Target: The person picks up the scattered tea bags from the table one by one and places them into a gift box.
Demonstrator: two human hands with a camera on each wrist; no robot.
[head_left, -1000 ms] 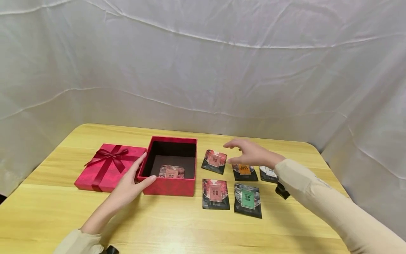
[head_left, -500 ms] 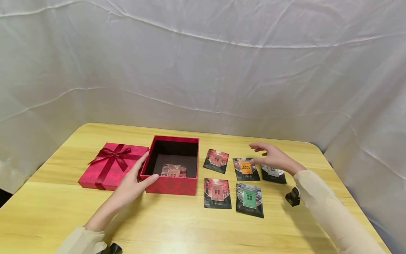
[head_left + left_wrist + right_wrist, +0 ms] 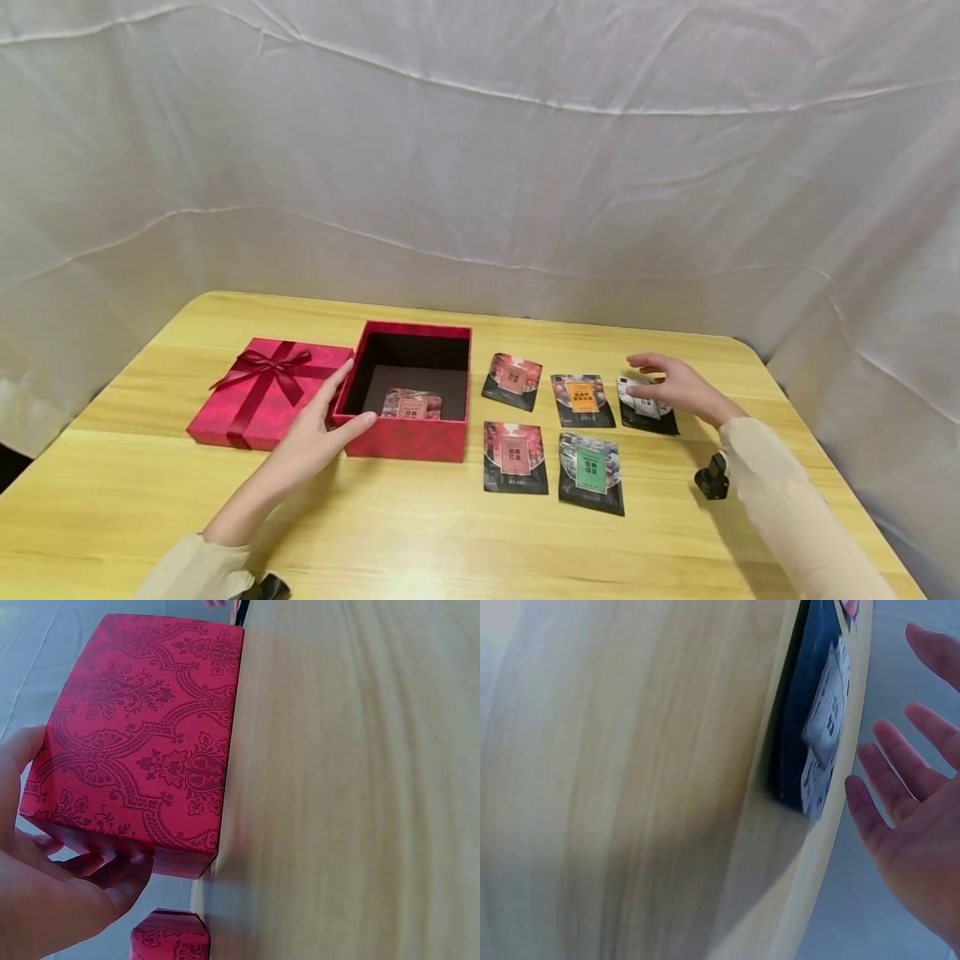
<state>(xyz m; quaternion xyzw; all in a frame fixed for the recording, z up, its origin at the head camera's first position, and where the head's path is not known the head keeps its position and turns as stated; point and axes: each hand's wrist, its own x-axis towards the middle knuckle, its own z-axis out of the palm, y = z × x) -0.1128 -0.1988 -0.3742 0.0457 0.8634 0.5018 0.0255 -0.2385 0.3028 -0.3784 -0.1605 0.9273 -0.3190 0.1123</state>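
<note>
In the head view my left hand [image 3: 311, 433] holds the near left corner of an open red gift box [image 3: 405, 440]. Its thumb lies at the front rim and its fingers along the left side; the left wrist view shows them bent against the patterned box wall [image 3: 142, 735]. Inside lies a pink-labelled sachet [image 3: 411, 406], partly hidden by the front wall. My right hand [image 3: 678, 390] hovers over a white-labelled black sachet [image 3: 648, 417] at the far right. In the right wrist view its fingers are spread, apart from that sachet [image 3: 821, 727].
A red lid [image 3: 262, 392] with a ribbon bow lies left of the box. Right of the box lie two pink-labelled sachets [image 3: 512, 381], an orange-labelled sachet [image 3: 583, 402] and a green-labelled sachet [image 3: 591, 473]. A pale curtain hangs behind the wooden table [image 3: 450, 533].
My right hand has moved right, from beside the far pink-labelled sachet, past the orange-labelled one, to above the white-labelled sachet. My left hand stays on the box. The view has shifted slightly.
</note>
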